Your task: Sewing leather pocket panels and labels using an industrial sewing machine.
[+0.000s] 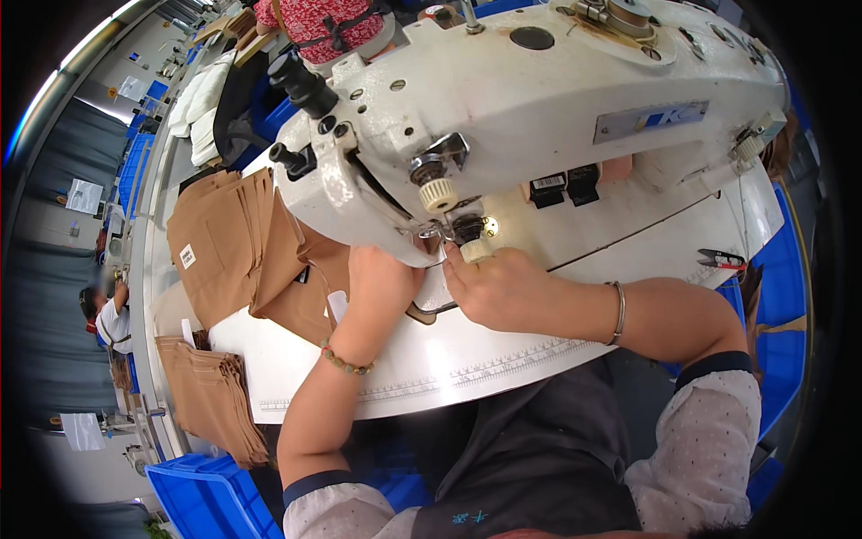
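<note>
A white sewing machine (503, 99) stands over the table, its needle area low at the front. My left hand (382, 277) is beside the needle area, partly behind the machine head, which hides its fingers. Brown fabric (310, 301) spreads out left of that hand and reaches up to it. From the right, my right hand (503, 289) comes in with bent fingers, the fingertips close together near the presser foot (435, 232). Whatever lies between those fingertips is too small to make out. A cream-coloured knob (438, 195) sits just above them.
Stacked brown fabric pieces (215, 242) lie at the left, with another pile (211, 395) at the table's left edge. Thread snips (721, 260) rest on the right. Blue bins (211, 494) stand below left and right. Another person (332, 27) sits beyond the machine.
</note>
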The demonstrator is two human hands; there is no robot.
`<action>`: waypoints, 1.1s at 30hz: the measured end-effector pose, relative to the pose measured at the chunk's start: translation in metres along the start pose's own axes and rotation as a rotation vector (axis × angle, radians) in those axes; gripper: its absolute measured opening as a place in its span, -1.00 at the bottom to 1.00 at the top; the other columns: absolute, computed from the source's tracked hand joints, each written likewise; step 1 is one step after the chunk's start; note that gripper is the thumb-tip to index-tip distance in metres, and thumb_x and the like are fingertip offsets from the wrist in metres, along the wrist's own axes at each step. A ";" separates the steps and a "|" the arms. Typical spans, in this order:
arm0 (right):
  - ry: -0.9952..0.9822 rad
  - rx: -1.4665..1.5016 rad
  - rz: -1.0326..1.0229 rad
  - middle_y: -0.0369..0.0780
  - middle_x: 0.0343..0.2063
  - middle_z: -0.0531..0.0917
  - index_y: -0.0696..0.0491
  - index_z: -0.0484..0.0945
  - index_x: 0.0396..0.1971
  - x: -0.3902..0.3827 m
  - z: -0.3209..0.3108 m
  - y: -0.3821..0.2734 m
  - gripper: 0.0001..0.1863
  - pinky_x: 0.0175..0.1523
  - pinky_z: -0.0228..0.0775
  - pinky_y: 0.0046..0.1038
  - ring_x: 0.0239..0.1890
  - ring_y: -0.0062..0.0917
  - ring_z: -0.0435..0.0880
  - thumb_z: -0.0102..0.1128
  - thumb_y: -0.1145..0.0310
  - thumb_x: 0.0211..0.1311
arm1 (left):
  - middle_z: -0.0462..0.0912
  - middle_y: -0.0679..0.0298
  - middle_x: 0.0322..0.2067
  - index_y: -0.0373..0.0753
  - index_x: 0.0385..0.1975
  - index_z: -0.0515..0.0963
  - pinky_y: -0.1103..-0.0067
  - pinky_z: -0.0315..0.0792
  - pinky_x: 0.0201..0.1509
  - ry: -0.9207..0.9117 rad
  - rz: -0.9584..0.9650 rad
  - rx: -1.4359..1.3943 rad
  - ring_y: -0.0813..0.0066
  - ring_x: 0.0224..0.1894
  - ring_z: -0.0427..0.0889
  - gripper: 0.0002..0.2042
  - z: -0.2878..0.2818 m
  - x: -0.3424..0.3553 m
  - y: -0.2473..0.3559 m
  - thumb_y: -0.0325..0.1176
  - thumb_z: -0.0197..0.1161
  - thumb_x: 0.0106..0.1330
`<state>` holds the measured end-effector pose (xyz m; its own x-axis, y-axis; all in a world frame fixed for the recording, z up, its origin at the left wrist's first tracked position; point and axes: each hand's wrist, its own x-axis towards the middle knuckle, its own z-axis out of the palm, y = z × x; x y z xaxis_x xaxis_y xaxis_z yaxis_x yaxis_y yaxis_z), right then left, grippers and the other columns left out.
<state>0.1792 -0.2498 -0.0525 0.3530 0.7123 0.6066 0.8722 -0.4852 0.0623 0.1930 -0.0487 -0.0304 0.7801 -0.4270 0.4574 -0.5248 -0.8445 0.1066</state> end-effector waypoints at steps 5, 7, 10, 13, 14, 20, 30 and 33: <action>-0.199 -0.008 -0.041 0.19 -0.15 0.71 0.35 0.67 -0.20 -0.002 -0.007 0.002 -0.62 -0.62 0.38 -0.54 -0.67 -0.59 0.61 0.17 0.40 0.01 | 0.56 0.07 -0.71 -0.32 -0.59 0.63 0.30 0.40 -0.53 0.031 -0.003 -0.031 0.06 -0.65 0.57 -0.89 0.000 0.002 -0.003 -0.46 0.38 0.12; -0.194 0.012 -0.032 0.20 -0.14 0.71 0.35 0.67 -0.19 -0.002 -0.008 0.002 -0.61 -0.60 0.41 -0.53 -0.66 -0.58 0.63 0.17 0.41 0.00 | 0.56 0.08 -0.71 -0.31 -0.60 0.63 0.30 0.40 -0.53 0.037 0.002 -0.030 0.06 -0.66 0.57 -0.87 -0.001 0.002 -0.001 -0.45 0.38 0.13; -0.214 0.017 -0.029 0.21 -0.14 0.70 0.36 0.66 -0.18 -0.001 -0.008 0.003 -0.60 -0.59 0.43 -0.53 -0.65 -0.56 0.64 0.18 0.42 -0.01 | 0.57 0.09 -0.70 -0.30 -0.61 0.62 0.31 0.41 -0.52 0.048 0.016 -0.026 0.06 -0.64 0.57 -0.87 -0.002 0.002 0.001 -0.46 0.38 0.13; -0.221 0.028 -0.029 0.21 -0.12 0.70 0.37 0.66 -0.16 -0.002 -0.008 0.003 -0.59 -0.57 0.45 -0.53 -0.62 -0.54 0.66 0.18 0.43 -0.01 | 0.57 0.11 -0.69 -0.30 -0.59 0.62 0.30 0.42 -0.49 0.033 0.000 -0.015 0.06 -0.62 0.57 -0.88 -0.002 0.002 0.000 -0.46 0.37 0.13; -0.221 0.021 -0.039 0.21 -0.12 0.70 0.37 0.66 -0.16 -0.002 -0.009 0.003 -0.59 -0.57 0.45 -0.53 -0.62 -0.54 0.66 0.18 0.43 -0.01 | 0.57 0.11 -0.69 -0.30 -0.59 0.62 0.30 0.43 -0.48 0.027 -0.017 -0.011 0.07 -0.62 0.57 -0.89 -0.002 0.001 -0.001 -0.46 0.36 0.13; -0.239 0.031 -0.031 0.20 -0.08 0.69 0.34 0.66 -0.14 -0.001 -0.014 0.001 -0.60 -0.51 0.51 -0.50 -0.54 -0.48 0.71 0.17 0.43 0.01 | 0.69 0.18 -0.30 -0.24 -0.28 0.69 0.31 0.47 -0.02 -0.146 -0.180 0.110 0.18 -0.27 0.63 -0.82 -0.013 -0.010 0.011 -0.43 0.32 0.11; -0.090 -0.076 -0.045 0.15 -0.11 0.69 0.36 0.64 -0.16 -0.006 -0.006 -0.002 -0.64 -0.55 0.49 -0.48 -0.68 -0.52 0.62 0.18 0.45 0.05 | 0.72 0.06 -0.17 -0.33 -0.11 0.63 0.32 0.52 -0.07 0.287 -0.680 0.158 0.03 -0.16 0.68 -0.79 -0.132 -0.087 -0.115 -0.36 0.28 0.36; -0.108 -0.072 -0.032 0.17 -0.06 0.67 0.36 0.63 -0.15 -0.008 -0.006 -0.004 -0.63 -0.54 0.50 -0.47 -0.67 -0.50 0.63 0.17 0.45 0.07 | 0.71 0.02 -0.19 -0.38 -0.18 0.61 0.29 0.51 -0.13 -0.053 -0.833 0.160 -0.07 -0.22 0.67 -0.70 -0.127 -0.118 -0.142 -0.23 0.33 0.33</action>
<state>0.1711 -0.2566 -0.0528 0.3634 0.7764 0.5150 0.8584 -0.4939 0.1388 0.1321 0.1631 0.0126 0.9076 0.3429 0.2424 0.2789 -0.9238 0.2624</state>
